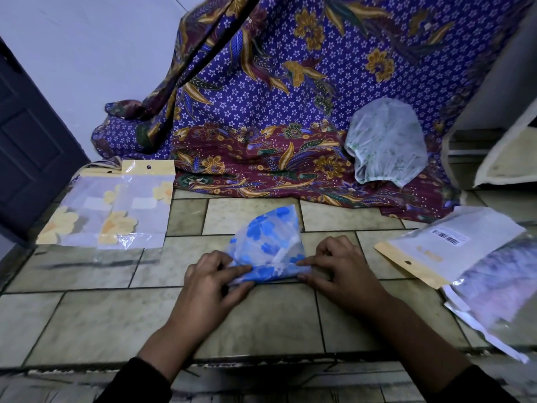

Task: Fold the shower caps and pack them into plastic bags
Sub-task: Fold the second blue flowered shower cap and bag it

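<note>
A blue-flowered shower cap (pixel 268 239) lies folded into a cone shape on the tiled floor (pixel 87 321), its wide end toward me. My left hand (pixel 215 282) pinches the lower left corner of that end. My right hand (pixel 338 267) pinches the lower right corner, and the bottom edge is turned up between them. A white cap with faint green print (pixel 386 141) sits unfolded on the batik cloth at the back right. Plastic bags holding yellow-flowered caps (pixel 116 210) lie at the left. More bags with yellow header strips (pixel 453 251) lie at the right.
A purple and maroon batik cloth (pixel 276 112) drapes over the back and spills onto the floor. A dark door (pixel 26 146) stands at the left. A pale board (pixel 505 158) leans at the far right. The floor steps down at its near edge.
</note>
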